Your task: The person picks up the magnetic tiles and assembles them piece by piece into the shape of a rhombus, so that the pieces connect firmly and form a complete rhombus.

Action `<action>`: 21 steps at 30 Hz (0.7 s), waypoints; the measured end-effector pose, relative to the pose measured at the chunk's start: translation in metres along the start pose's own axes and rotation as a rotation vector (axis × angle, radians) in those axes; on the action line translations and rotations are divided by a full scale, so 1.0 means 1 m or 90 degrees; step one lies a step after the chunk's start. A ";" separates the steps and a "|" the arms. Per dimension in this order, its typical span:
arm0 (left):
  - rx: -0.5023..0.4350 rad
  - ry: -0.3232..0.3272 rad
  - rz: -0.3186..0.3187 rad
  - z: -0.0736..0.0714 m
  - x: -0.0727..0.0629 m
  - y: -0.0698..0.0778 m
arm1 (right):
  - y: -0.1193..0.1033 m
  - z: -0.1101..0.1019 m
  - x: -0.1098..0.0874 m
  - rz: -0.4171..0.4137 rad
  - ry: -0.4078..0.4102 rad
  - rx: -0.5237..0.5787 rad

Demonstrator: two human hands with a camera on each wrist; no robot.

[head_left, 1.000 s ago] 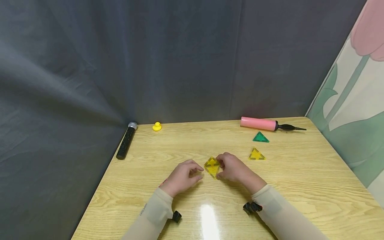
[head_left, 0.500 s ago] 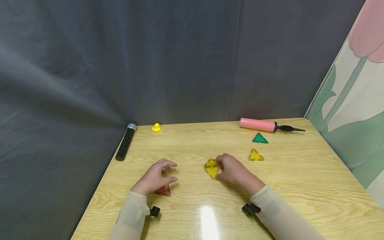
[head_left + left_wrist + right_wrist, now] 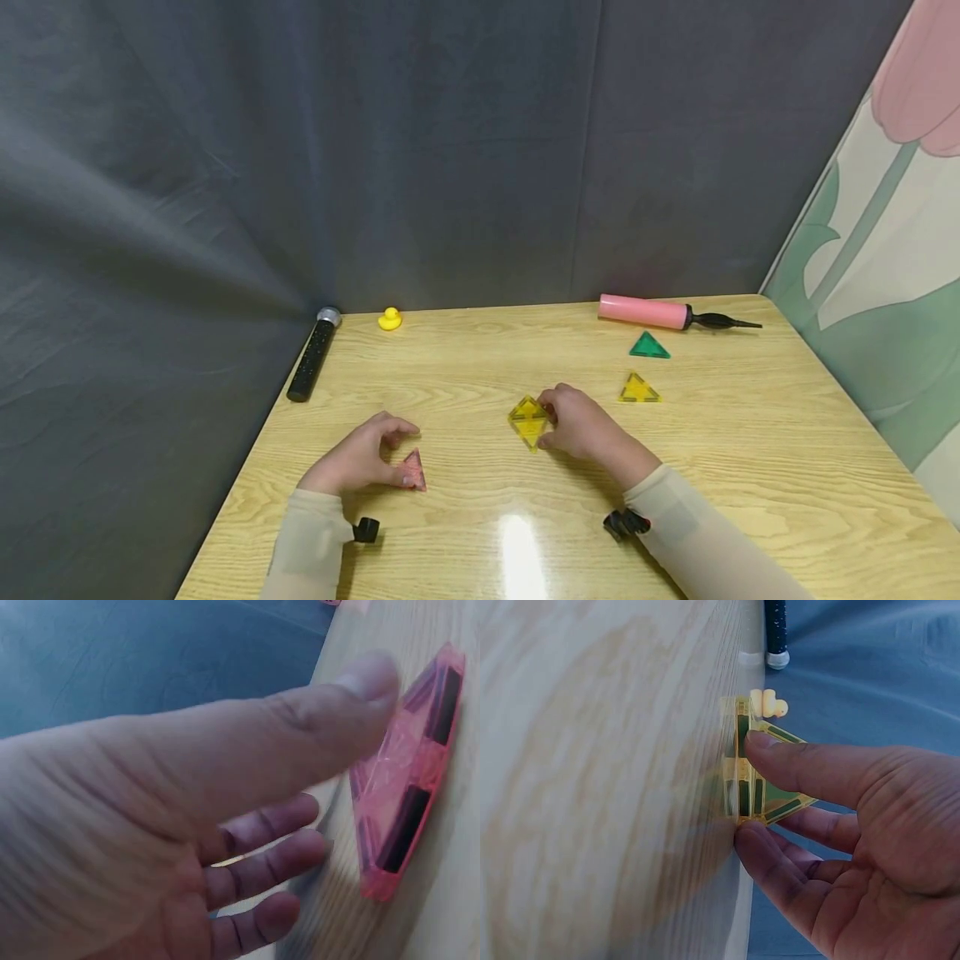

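Note:
My right hand [image 3: 585, 421] pinches a yellow magnetic tile piece [image 3: 528, 422] between thumb and fingers, at mid-table. In the right wrist view, one triangle of this yellow piece [image 3: 742, 776] lies along the tabletop and another slants up from it. Farther left, my left hand [image 3: 363, 458] hovers low with thumb and fingers spread apart. Its thumb overlaps a red triangular magnetic tile [image 3: 415, 471] in the head view. From the left wrist, the red tile [image 3: 405, 780] lies on the wood just beyond the thumb tip; whether they touch I cannot tell.
A yellow triangular tile [image 3: 639, 388] and a green one [image 3: 649, 345] lie to the right. Behind them rests a pink hand pump [image 3: 645, 311]. A rubber duck [image 3: 390, 318] and a black microphone [image 3: 313, 357] are at the back left, before a dark curtain [image 3: 450, 150].
My left hand has moved left, away from the yellow piece, and down to the red tile, which has come into sight. The right hand keeps its grip in the same spot.

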State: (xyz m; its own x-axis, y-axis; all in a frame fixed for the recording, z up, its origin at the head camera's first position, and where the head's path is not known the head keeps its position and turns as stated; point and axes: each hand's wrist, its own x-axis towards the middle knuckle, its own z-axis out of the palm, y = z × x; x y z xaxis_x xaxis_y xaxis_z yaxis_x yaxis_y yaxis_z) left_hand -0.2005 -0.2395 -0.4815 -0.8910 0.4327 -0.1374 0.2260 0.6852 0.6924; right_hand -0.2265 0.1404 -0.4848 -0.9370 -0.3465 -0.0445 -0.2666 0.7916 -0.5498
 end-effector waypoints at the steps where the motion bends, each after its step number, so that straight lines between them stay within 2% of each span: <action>1: 0.002 -0.007 0.006 0.000 0.000 0.000 | 0.000 0.000 0.000 0.000 0.000 -0.002; 5: 0.011 -0.021 0.020 0.002 0.001 -0.002 | 0.000 0.000 0.000 -0.003 0.001 -0.005; 11: 0.035 -0.004 0.034 0.008 0.006 -0.006 | -0.001 0.000 -0.001 -0.004 0.000 -0.003; 17: 0.053 0.023 0.062 0.018 0.015 -0.001 | 0.001 0.001 0.000 -0.004 0.001 -0.004; 21: 0.068 0.023 0.069 0.025 0.020 0.005 | 0.002 0.001 0.000 -0.005 0.000 -0.004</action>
State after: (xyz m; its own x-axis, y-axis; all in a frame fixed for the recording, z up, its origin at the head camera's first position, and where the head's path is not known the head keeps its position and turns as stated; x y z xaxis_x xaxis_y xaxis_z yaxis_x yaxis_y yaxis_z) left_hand -0.2070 -0.2126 -0.4988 -0.8721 0.4878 -0.0382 0.3611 0.6945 0.6223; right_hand -0.2266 0.1413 -0.4869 -0.9349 -0.3527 -0.0403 -0.2754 0.7924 -0.5443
